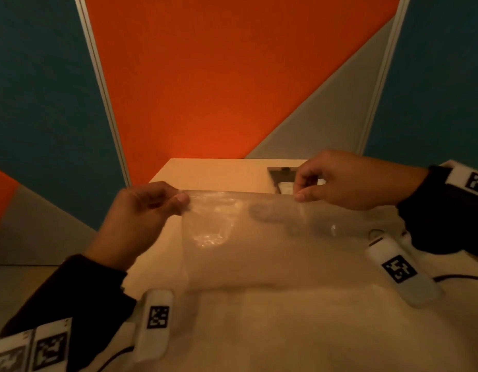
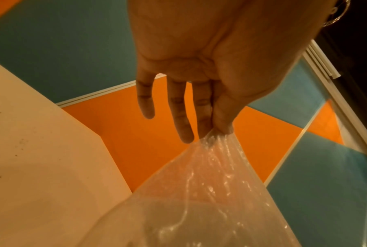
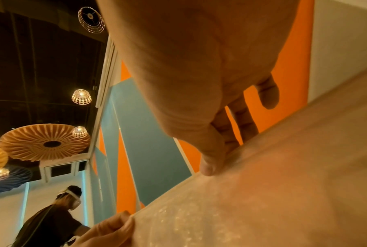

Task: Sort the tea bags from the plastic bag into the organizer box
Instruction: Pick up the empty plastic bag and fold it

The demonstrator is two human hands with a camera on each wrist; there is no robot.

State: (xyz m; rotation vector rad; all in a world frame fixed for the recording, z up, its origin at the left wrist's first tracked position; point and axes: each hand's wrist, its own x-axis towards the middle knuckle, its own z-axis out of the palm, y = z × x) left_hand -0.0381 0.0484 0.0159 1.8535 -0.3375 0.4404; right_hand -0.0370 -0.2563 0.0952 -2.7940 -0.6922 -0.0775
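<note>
While both hands were raised above the counter, they held a clear plastic bag stretched between them by its top edge. The left hand pinched the bag's left top corner between thumb and curled fingers. The right hand pinched the top edge further right, thumb against forefinger, the other fingers loosely bent. The bag hung down from that edge in front of the counter, its film crinkled and glinting near the left side; what it held, if anything, could not be made out through the blur.

From the left wrist, the left hand showed its thumb and forefinger closed on gathered, creased plastic, while three other fingers hung nearly straight and apart from the film. From the right wrist, the right hand showed its thumb tip pressed on the bag's edge, with the left hand's fingertips at the far corner. That view alone took in hanging lamps, a dark ceiling, and another person in a dark top standing further off.

Near the counter's far right corner lay a dark-rimmed recess with something white in it, partly hidden behind the right hand and the bag. Orange, teal and grey wall panels stood behind the counter.
</note>
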